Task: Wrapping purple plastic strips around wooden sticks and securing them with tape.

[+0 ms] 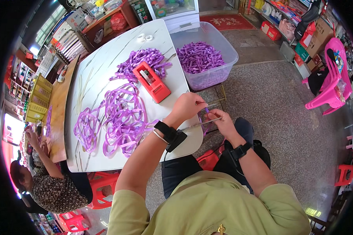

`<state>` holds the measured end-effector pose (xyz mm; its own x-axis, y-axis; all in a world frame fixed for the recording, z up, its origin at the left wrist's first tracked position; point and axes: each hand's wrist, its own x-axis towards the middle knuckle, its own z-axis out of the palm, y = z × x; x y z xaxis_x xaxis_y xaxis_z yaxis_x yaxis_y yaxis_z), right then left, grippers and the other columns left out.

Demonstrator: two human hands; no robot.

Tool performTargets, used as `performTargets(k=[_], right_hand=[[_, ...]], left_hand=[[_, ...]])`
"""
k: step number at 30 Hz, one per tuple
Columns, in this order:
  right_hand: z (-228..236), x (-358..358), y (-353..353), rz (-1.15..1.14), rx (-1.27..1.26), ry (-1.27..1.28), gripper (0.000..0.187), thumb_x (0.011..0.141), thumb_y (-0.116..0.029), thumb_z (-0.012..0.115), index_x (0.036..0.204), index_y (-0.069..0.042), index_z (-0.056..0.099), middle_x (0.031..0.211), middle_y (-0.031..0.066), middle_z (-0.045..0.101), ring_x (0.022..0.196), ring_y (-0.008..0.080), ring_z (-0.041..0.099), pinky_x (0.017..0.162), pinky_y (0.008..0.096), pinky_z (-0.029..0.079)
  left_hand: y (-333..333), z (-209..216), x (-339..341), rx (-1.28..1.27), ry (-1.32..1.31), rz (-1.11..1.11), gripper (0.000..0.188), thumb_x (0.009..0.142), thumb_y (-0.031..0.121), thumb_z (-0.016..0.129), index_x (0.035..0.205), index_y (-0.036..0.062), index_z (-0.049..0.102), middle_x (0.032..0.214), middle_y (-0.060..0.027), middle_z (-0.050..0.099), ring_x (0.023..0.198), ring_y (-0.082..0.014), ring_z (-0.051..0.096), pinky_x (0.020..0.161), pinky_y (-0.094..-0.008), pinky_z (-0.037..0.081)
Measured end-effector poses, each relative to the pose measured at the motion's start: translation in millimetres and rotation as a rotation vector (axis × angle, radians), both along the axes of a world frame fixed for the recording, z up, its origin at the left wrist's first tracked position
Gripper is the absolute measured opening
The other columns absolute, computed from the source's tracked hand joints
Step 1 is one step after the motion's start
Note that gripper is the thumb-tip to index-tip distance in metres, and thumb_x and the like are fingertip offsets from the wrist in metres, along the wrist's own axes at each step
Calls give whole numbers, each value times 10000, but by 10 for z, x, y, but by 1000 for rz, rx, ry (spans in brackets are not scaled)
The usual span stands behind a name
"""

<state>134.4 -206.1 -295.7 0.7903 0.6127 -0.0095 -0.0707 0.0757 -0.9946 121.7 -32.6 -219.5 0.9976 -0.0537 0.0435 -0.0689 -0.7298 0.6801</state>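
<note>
Past the table's right corner, my two hands work close together. My left hand (pixel 189 105) is closed in a pinch at a piece of purple ribbon (pixel 206 111); the fingertips partly hide it. My right hand (pixel 223 122) pinches a thin pale strip (pixel 198 124) that runs left toward my left wrist; I cannot tell its material. Loose purple ribbon (pixel 125 117) lies in tangled loops on the white table (pixel 172 51). Behind it sits a pile of folded purple ribbon pieces (pixel 143 58). A red tape dispenser (pixel 157 88) rests beside that pile, left of my left hand.
A clear plastic bin (pixel 227 47) holding many purple ribbon pieces stands at the table's right edge. Two white tape rolls (pixel 145 38) lie at the far end. A co-worker (pixel 51 184) sits at the left by a wooden board (pixel 63 117). A pink chair (pixel 331 84) stands right.
</note>
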Motion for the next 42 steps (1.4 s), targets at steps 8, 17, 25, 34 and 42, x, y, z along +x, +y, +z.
performTargets(k=[8,17,25,34,42], right_hand=[[39,-219,-74,5,-1,91,202,865,-161,495,927,13,576,800,30,610,739,87,553,662,232,430],[155,-795,-570,115,-169,213,238,889,-164,429,944,19,571,770,62,613,759,123,573,731,241,425],[109,-969,-701,129,-86,226,260,901,-171,404,936,27,568,765,66,617,748,104,567,720,241,424],[214,-1009,-703,96,-114,222,265,898,-204,418,933,7,575,751,43,623,685,67,537,658,210,404],[219,-1074,-801,139,-133,206,274,905,-183,401,925,37,564,749,76,621,724,104,578,729,235,425]], left_hand=[[3,-10,24,27,63,-51,177,706,215,627,798,65,651,678,-116,608,597,-225,577,575,-316,447],[19,-18,23,8,72,-37,168,706,213,597,775,64,633,675,-124,593,611,-266,570,576,-334,447],[105,-154,35,-211,72,-100,153,744,110,559,845,19,631,740,-67,628,677,-142,578,616,-251,443],[91,-95,-19,-158,81,-101,166,756,108,570,862,-6,625,722,-62,619,653,-100,552,588,-235,427],[88,-85,-29,-139,28,-83,169,756,154,600,785,-12,613,646,-54,588,598,-101,526,557,-242,415]])
